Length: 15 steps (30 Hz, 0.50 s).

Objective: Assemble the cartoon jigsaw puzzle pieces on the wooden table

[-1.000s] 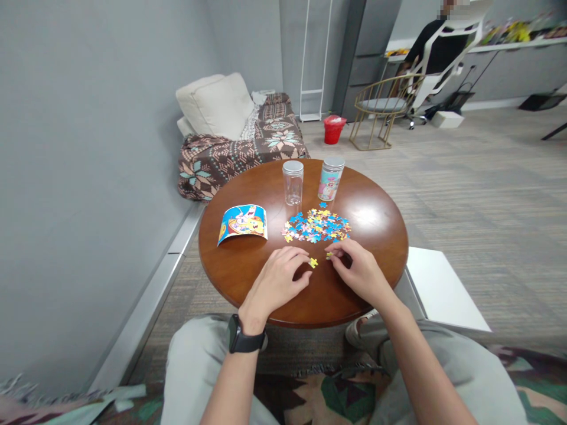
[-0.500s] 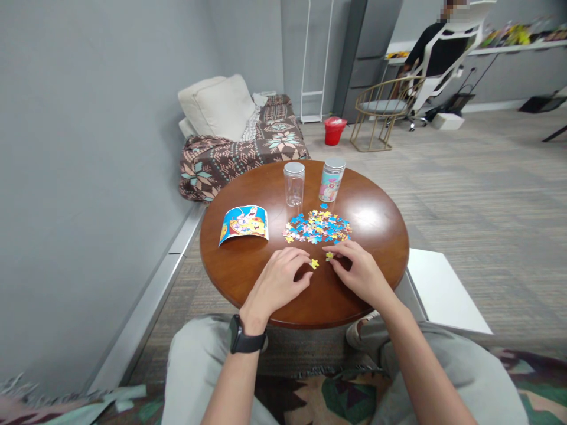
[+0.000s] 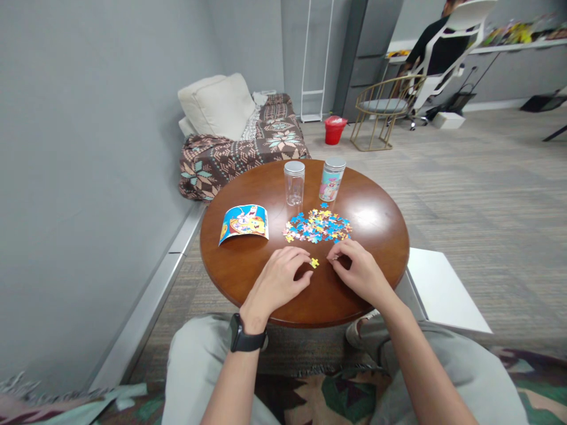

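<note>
My left hand (image 3: 281,276) rests on the round wooden table (image 3: 248,277), thumb and fingers apart. A yellow puzzle piece (image 3: 314,263) lies flat at its fingertips; whether a finger touches it I cannot tell. Across a small gap, my right hand (image 3: 358,265) pinches another puzzle piece (image 3: 335,257) between thumb and forefinger, mostly hidden by the fingers. Just beyond both hands spreads a loose pile of puzzle pieces (image 3: 318,226) in blue, yellow and pink. A curled picture sheet (image 3: 244,224) with a cartoon print stands left of the pile.
Behind the pile stand a clear jar (image 3: 295,184) and a printed jar (image 3: 332,180), both with silver lids. A cushioned seat (image 3: 248,144) is beyond the table. Farther off are a red bin (image 3: 334,130), a gold-framed chair (image 3: 383,107) and a seated person.
My right thumb and forefinger have closed together, and the yellow piece at their tips has turned so that little of it shows. My left hand has hardly moved.
</note>
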{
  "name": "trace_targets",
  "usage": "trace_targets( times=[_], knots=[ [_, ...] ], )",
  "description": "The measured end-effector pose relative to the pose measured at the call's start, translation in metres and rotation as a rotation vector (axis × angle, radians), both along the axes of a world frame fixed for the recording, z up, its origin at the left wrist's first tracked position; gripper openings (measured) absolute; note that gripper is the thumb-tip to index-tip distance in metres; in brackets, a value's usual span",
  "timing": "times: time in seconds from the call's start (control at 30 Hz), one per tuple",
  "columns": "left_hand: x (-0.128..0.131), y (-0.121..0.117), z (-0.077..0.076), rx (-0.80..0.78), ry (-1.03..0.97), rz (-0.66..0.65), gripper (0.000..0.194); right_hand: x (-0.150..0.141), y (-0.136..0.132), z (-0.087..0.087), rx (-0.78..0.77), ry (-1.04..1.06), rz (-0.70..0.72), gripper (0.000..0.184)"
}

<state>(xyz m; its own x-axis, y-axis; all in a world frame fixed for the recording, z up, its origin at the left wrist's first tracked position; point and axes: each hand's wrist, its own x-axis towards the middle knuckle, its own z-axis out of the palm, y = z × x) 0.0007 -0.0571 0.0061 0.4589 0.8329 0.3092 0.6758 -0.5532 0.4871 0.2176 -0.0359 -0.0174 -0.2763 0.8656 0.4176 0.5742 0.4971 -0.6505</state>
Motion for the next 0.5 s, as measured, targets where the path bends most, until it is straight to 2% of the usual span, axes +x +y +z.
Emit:
trace_targets(
  times=[0.33,0.5],
  knots=[
    [-0.0003,-0.0003,0.0017,-0.01,0.0,-0.001,0.014,-0.0008,-0.0007,0.001,-0.013,0.051,-0.009,0.013],
    [0.0,-0.0001,0.001,-0.009,0.002,-0.003,0.014,-0.0024,0.0,-0.0015,-0.066,0.066,-0.055,0.049]
  ],
)
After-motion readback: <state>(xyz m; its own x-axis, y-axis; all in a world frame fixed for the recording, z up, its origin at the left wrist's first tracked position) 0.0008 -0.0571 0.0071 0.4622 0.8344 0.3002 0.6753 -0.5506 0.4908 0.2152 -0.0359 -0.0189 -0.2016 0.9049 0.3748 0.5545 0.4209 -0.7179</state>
